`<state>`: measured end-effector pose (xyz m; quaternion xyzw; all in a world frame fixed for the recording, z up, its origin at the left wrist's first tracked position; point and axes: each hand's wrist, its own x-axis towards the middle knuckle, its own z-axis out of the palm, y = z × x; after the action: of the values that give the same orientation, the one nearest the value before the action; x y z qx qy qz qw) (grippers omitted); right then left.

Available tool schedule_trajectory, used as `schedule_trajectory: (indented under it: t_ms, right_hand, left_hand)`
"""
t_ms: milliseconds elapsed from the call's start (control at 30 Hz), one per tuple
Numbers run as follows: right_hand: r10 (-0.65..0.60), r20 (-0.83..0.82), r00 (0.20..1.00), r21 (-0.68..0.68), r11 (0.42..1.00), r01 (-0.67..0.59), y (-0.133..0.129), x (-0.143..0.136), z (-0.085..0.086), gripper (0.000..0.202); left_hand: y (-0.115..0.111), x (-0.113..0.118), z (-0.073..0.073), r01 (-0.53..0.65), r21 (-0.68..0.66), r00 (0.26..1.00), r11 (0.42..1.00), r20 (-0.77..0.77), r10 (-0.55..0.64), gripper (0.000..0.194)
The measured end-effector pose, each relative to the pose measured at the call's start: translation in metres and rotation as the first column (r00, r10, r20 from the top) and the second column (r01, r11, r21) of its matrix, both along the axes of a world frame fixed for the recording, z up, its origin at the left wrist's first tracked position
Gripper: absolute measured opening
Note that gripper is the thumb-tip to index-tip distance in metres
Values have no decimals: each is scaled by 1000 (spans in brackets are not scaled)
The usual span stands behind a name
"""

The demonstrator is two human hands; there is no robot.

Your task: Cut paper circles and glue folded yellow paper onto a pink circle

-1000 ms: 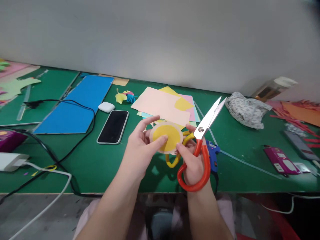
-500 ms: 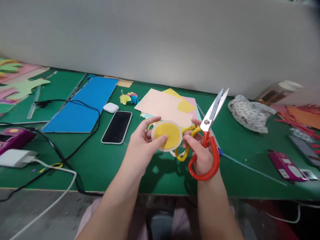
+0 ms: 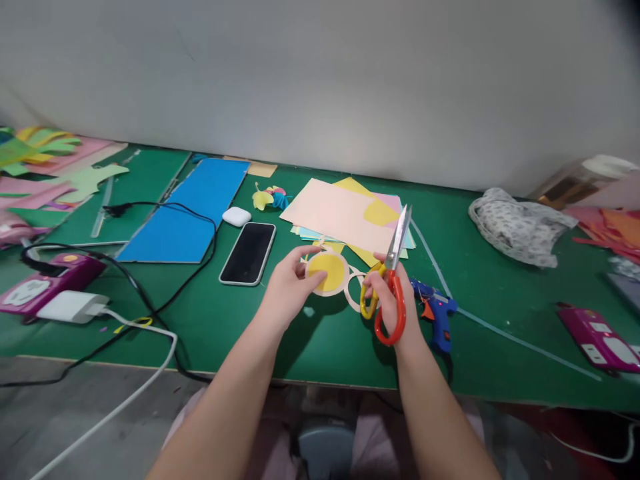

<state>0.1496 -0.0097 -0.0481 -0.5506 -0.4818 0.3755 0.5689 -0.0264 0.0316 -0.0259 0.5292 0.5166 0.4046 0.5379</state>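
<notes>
Disc [image 3: 334, 273], yellow with pale rim, pinched in my left hand [image 3: 289, 287] above table [image 3: 325, 357]. Paper ring [image 3: 347, 293] just right of it. Scissors [image 3: 392, 260] gripped in my right hand [image 3: 387, 300], farther right; long axis points away from me, blades slightly apart.

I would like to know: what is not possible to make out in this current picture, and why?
Head view, all five:
Some fingertips of the left hand: behind the disc.
Right side of the ring: behind the scissors and right hand.
Full shapes of the lower sheets: under the pink sheet.
Grey device: cut off by the right edge.
Contents of the jar: too blurred.
</notes>
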Motion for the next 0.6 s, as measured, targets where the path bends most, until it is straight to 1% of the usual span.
schedule_trajectory:
  t_ms: [167,300,367,500,600]
  right_hand:
    - [-14,122,992,-34,999,18,4,-2,-7,41]
    - [-58,164,985,-23,998,62,7,1,-16,41]
    - [-82,203,976,-14,996,86,8,2,-19,42]
    - [-109,316,942,24,994,107,9,-1,-20,40]
    - [-106,376,920,62,994,89,10,-4,-16,36]
  left_hand:
    - [0,-6,-11,85,14,980,996,-181,-81,38]
    - [0,-13,-19,178,-31,944,984,-276,-180,37]
    - [0,-17,-24,199,-52,934,979,-291,-206,37]
    - [-2,-24,-36,240,-72,936,968,-249,-250,27]
    - [-5,-24,-44,228,-73,938,971,-250,-240,31]
